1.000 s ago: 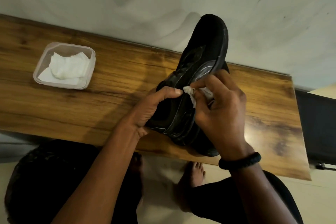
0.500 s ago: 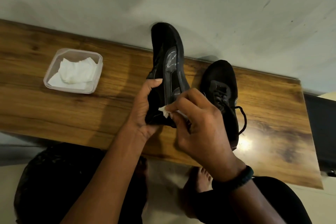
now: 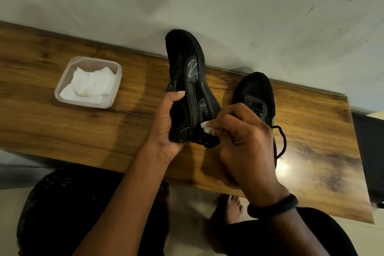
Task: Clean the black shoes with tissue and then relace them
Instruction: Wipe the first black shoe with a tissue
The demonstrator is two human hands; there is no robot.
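My left hand (image 3: 166, 124) grips the heel end of a black shoe (image 3: 187, 72), held on its side above the wooden table (image 3: 62, 127) with the toe pointing away. My right hand (image 3: 243, 141) pinches a small wad of white tissue (image 3: 206, 127) and presses it against the shoe's side near the heel. A second black shoe (image 3: 254, 93) stands on the table to the right, partly behind my right hand. Its black lace (image 3: 282, 141) trails loose beside my wrist.
A clear plastic tub (image 3: 62, 81) holding white tissues (image 3: 91, 85) sits on the table to the left. A pale wall (image 3: 228, 6) runs right behind the table's far edge. My legs and a bare foot (image 3: 232, 208) show below the near edge.
The held shoe has swung from leaning right to nearly upright and shifted left, uncovering the second shoe. My right hand with the tissue has slid down its side toward the heel.
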